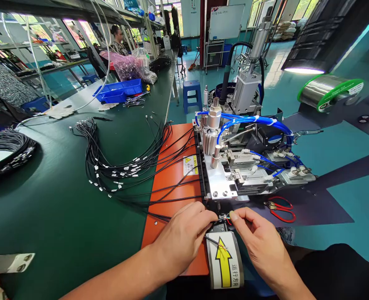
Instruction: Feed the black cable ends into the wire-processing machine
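Observation:
My left hand (189, 235) is closed on a thin black cable near the front corner of the metal machine (218, 179). Thin coloured wires (225, 218) stick out of the cable's end, and the thumb and forefinger of my right hand (261, 239) pinch their tips. Below the left fingers, a second black cable end (214, 240) with bared wires lies over a white plate with a yellow arrow (224, 266). Several black cables (174, 189) run from the machine's left side across an orange panel (178, 166) to a bundle with white tags (121, 171).
Red-handled cutters (281, 209) lie right of the machine. A solder spool (326, 89) with green flanges stands behind them, below a black lamp (315, 37). On the green table (62, 208) are a cable coil (9, 150) and a blue tray (118, 89). Another person (118, 39) sits far back.

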Motion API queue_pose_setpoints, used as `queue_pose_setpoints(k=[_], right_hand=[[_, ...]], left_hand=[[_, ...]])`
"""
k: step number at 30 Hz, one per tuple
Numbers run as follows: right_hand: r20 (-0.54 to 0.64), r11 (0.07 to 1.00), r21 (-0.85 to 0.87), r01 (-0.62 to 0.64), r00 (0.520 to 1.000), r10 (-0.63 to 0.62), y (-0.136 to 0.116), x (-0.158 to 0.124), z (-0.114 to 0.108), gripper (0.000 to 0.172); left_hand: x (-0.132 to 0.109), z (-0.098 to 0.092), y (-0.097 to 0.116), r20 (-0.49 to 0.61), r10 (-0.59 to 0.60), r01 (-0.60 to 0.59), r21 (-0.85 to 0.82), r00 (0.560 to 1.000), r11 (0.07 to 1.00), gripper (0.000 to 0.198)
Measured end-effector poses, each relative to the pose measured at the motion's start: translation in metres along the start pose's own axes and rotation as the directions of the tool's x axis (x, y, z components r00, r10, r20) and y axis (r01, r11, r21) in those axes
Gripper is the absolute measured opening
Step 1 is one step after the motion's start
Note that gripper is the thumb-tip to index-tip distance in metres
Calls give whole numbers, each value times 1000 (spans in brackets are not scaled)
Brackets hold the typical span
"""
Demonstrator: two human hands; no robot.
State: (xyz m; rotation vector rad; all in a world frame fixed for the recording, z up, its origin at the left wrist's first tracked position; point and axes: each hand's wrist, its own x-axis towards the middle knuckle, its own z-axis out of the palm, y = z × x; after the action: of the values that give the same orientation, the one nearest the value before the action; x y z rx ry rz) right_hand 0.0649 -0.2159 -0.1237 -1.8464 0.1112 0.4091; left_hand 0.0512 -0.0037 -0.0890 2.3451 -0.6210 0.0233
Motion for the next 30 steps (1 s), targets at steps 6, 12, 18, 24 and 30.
queue_pose_setpoints(k=[6,12,18,24,30], right_hand=[[-30,999,-48,0,1000,-2,4,1,1,46],[-44,998,-48,31,998,-33,3,3,4,45],[-44,999,-39,30,999,-31,7,2,5,44],[-46,998,-49,27,999,-29,7,3,6,44],[-50,998,-53,29,998,-32,8,4,6,44]], left_hand=[[-2,11,-3,-63,73,-74,-1,995,997,26],[-2,12,-4,-88,66,-67,-3,994,998,28],[-1,12,-3,-96,75,-74,17,993,997,29],[0,12,-3,-92,70,-67,37,993,997,29],[-1,13,-4,-97,74,-67,69,993,995,29]])
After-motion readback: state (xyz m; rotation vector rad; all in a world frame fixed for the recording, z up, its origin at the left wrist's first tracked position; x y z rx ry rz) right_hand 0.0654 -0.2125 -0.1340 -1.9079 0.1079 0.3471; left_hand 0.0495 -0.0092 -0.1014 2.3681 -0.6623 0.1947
